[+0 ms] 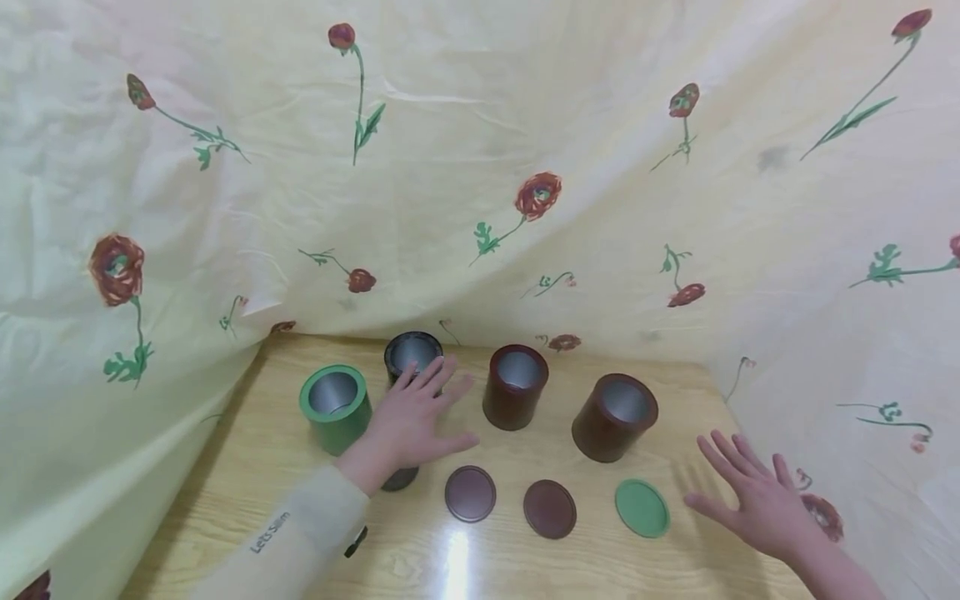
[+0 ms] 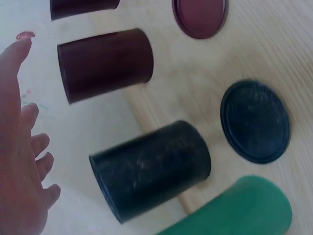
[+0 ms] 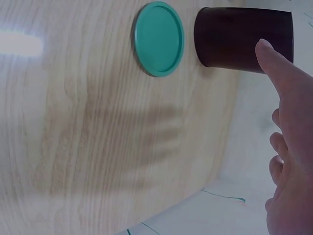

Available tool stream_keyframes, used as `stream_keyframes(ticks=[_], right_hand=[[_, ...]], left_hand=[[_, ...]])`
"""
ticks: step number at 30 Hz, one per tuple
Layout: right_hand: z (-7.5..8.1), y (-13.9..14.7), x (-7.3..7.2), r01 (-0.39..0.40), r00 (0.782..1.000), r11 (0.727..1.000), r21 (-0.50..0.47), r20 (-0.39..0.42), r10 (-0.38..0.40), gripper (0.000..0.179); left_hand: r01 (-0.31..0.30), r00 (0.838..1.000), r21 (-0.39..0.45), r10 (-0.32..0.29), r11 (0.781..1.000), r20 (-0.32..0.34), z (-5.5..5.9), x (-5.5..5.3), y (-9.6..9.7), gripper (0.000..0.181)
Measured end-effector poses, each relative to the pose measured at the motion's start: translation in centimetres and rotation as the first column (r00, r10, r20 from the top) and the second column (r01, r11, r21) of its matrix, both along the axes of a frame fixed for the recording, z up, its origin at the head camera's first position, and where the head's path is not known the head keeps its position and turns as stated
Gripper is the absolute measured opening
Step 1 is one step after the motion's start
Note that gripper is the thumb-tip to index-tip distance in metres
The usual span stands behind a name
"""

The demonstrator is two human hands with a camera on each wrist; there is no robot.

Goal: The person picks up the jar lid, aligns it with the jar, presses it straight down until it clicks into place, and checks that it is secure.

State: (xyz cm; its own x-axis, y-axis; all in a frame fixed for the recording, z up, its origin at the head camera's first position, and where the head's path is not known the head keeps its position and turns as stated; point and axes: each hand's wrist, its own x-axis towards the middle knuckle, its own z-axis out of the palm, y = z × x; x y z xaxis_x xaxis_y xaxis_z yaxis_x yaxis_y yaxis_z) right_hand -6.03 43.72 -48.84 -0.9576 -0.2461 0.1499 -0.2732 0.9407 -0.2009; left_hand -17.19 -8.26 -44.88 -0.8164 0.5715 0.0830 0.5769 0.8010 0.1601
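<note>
My left hand (image 1: 411,421) hovers over the table with fingers spread and nothing in its grasp. In the head view it covers the lower part of a black cup (image 1: 413,350); the left wrist view shows that cup's side (image 2: 151,169) apart from the fingers. A green cup (image 1: 341,429) stands to its left, a dark red cup (image 1: 512,400) to its right. My right hand (image 1: 757,500), also spread and holding nothing, is in the air to the right of a green round lid (image 1: 642,508). A brown cup (image 1: 611,425) stands behind that lid.
Two dark maroon lids (image 1: 470,494) lie in front of the cups. A black lid (image 2: 255,121) is partly hidden by my left wrist in the head view. Flowered cloth (image 1: 450,167) hangs behind and beside the wooden table (image 1: 405,558).
</note>
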Motion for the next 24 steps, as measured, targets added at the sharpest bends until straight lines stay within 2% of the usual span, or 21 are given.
stream_keyframes(ticks=[7, 14, 24], right_hand=[[-0.7, -0.2, 0.2, 0.0, 1.0, 1.0, 0.012, 0.012, 0.0, 0.097], [-1.7, -0.4, 0.3, -0.021, 1.0, 1.0, 0.016, 0.012, 0.021, 0.099], [-3.0, -0.2, 0.4, -0.037, 0.998, 0.999, -0.015, 0.044, 0.038, 0.103]], left_hand=[[0.032, 0.998, 0.015, -0.033, 0.999, 0.052, -1.1, 0.2, 1.8, 0.089], [0.061, 0.992, -0.03, -0.057, 0.998, 0.114, -1.7, 0.6, 3.6, 0.089], [0.131, 0.987, -0.062, -0.125, 0.989, 0.097, -4.1, 1.6, 6.9, 0.089]])
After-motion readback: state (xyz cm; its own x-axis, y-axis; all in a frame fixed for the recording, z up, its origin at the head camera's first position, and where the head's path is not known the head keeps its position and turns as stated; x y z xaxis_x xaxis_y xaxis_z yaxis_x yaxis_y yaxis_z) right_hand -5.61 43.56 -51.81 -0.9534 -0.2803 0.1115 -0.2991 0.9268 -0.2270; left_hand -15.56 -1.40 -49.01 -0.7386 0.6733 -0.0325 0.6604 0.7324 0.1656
